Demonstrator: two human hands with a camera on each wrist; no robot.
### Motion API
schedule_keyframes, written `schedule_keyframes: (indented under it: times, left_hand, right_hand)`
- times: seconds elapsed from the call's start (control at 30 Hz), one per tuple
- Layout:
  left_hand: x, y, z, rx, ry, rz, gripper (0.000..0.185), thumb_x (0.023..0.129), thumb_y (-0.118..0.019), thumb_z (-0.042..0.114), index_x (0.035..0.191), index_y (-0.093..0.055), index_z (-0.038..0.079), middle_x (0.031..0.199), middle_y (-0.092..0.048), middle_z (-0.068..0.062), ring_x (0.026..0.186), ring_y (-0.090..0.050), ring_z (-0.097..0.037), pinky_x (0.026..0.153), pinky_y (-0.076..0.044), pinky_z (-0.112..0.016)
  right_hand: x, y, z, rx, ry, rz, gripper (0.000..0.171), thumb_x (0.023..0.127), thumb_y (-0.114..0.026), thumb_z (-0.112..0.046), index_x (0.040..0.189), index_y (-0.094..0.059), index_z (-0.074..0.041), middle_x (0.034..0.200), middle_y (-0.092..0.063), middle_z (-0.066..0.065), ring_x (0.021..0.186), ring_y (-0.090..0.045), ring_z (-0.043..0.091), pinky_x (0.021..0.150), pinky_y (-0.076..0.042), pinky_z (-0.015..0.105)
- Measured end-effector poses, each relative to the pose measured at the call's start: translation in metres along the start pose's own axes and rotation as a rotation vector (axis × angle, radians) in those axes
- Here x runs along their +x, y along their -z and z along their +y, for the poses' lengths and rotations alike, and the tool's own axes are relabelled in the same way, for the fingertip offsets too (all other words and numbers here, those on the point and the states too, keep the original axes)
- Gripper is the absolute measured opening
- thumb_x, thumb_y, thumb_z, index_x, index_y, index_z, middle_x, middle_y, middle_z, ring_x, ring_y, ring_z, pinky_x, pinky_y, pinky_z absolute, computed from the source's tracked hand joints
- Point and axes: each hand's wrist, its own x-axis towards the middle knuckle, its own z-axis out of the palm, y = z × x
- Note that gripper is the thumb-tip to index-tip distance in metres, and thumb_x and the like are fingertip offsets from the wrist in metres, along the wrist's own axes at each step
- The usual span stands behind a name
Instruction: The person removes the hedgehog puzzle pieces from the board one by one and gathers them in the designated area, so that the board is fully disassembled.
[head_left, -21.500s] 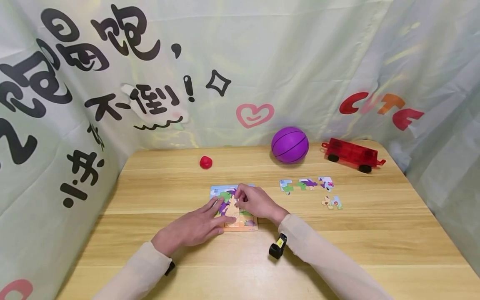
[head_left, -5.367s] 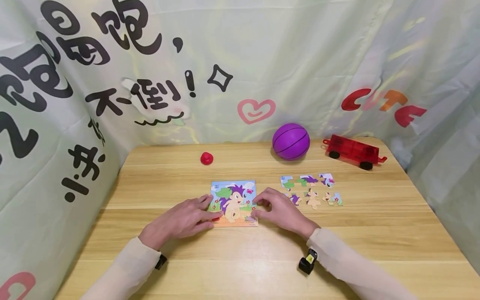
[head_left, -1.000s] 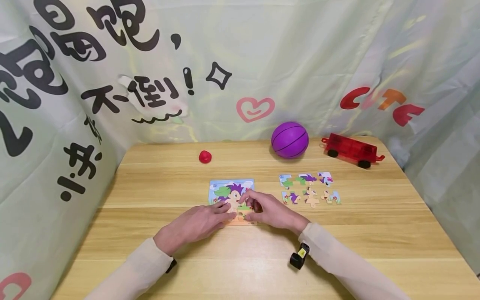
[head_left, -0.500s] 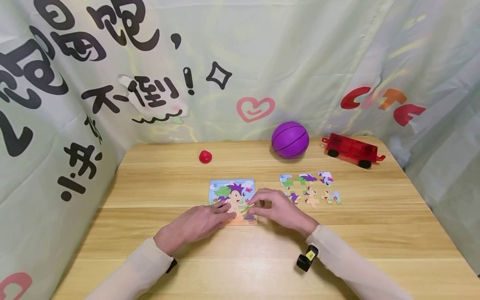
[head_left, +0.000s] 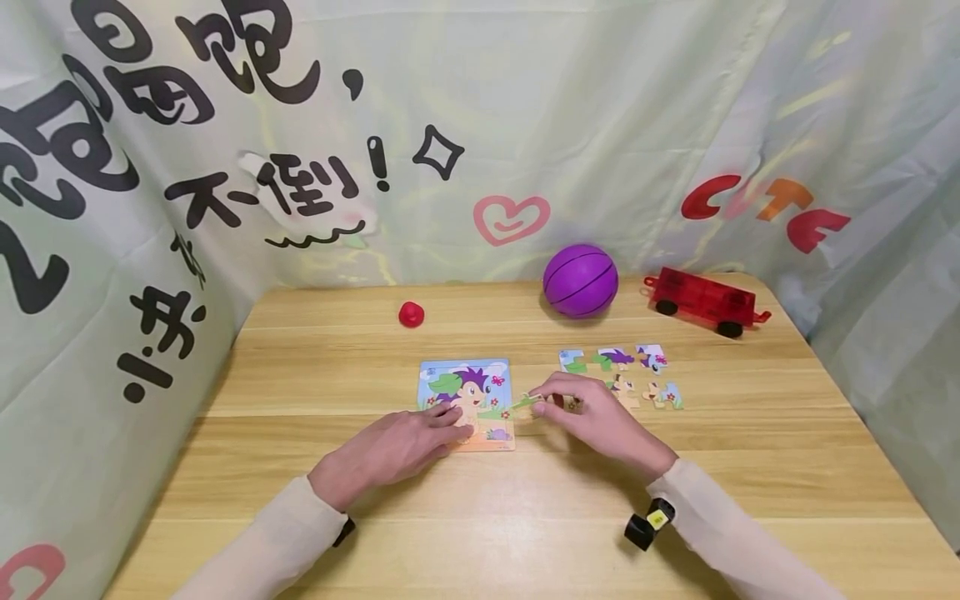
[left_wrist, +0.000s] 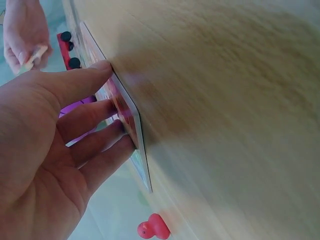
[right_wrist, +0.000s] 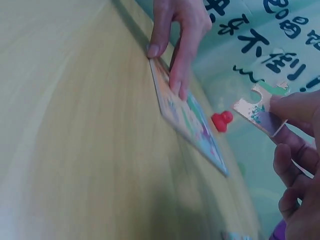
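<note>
A puzzle board (head_left: 491, 371) with a purple-haired hedgehog picture lies flat on the table. My left hand (head_left: 386, 454) rests on its left and lower part; in the left wrist view the thumb (left_wrist: 95, 74) touches the near edge and the fairly straight fingers lie on the surface. Just right of the board, my right hand (head_left: 607, 421) pinches a jigsaw piece (right_wrist: 260, 110) between thumb and fingers, tilted and off the table. Loose jigsaw pieces lie in two rows to the right, among them a hedgehog-hair piece (head_left: 617, 357); the right hand partly covers the lower row.
At the back stand a purple ball (head_left: 581, 282) and a red toy wagon (head_left: 703, 300). A small red rubber duck (left_wrist: 155, 227) sits behind the board. Printed cloth (head_left: 622, 125) hangs round the table's back and sides.
Over the earlier frames the lower row gained two loose pieces. In the last second my right hand has lifted a piece off the board's lower right and carried it rightward. The left hand stays put.
</note>
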Motion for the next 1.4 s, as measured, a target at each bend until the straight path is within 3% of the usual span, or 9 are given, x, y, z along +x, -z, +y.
schedule_keyframes:
  times: [0.13,0.33,0.73,1.2,1.4]
  left_hand:
    - [0.001,0.0,0.001,0.008,0.002,-0.001,0.042,0.11,-0.068,0.022,0.151,-0.066,0.018,0.155,-0.065,-0.012,0.146,-0.061,-0.028,0.111,-0.058,-0.044]
    - [0.001,-0.001,0.001,0.005,0.011,-0.006,0.042,0.11,-0.068,0.022,0.151,-0.066,0.018,0.155,-0.065,-0.012,0.146,-0.061,-0.029,0.11,-0.059,-0.045]
    - [-0.001,-0.001,0.0,0.02,0.008,-0.01,0.042,0.11,-0.069,0.021,0.151,-0.066,0.018,0.155,-0.065,-0.012,0.146,-0.061,-0.029,0.11,-0.059,-0.044]
    - [0.001,0.0,0.0,-0.033,0.012,-0.004,0.041,0.11,-0.068,0.02,0.151,-0.067,0.016,0.155,-0.064,-0.014,0.147,-0.06,-0.029,0.111,-0.058,-0.046]
    - [0.002,0.0,0.0,-0.037,0.003,0.0,0.041,0.109,-0.069,0.019,0.15,-0.067,0.016,0.155,-0.064,-0.015,0.147,-0.06,-0.03,0.111,-0.058,-0.046]
  right_hand:
    - [-0.016,0.013,0.01,0.001,-0.067,0.021,0.016,0.108,-0.071,-0.021,0.12,-0.081,-0.021,0.109,-0.077,-0.007,0.094,-0.063,0.01,0.082,-0.055,0.027]
    - [-0.044,0.035,0.028,-0.003,-0.186,0.093,0.017,0.106,-0.074,-0.022,0.122,-0.076,-0.017,0.097,-0.072,-0.002,0.08,-0.056,0.012,0.066,-0.048,0.026]
    - [-0.086,0.079,0.044,-0.049,-0.325,0.185,0.02,0.104,-0.077,-0.02,0.119,-0.071,-0.009,0.097,-0.077,0.001,0.083,-0.068,0.008,0.068,-0.051,0.024]
    - [-0.119,0.11,0.063,-0.148,-0.433,0.171,0.023,0.105,-0.076,-0.025,0.117,-0.071,-0.006,0.091,-0.074,-0.001,0.077,-0.06,0.01,0.064,-0.046,0.025]
    - [-0.123,0.118,0.07,-0.255,-0.453,0.148,0.023,0.104,-0.078,-0.031,0.113,-0.073,-0.01,0.09,-0.068,0.0,0.075,-0.052,0.01,0.062,-0.042,0.027]
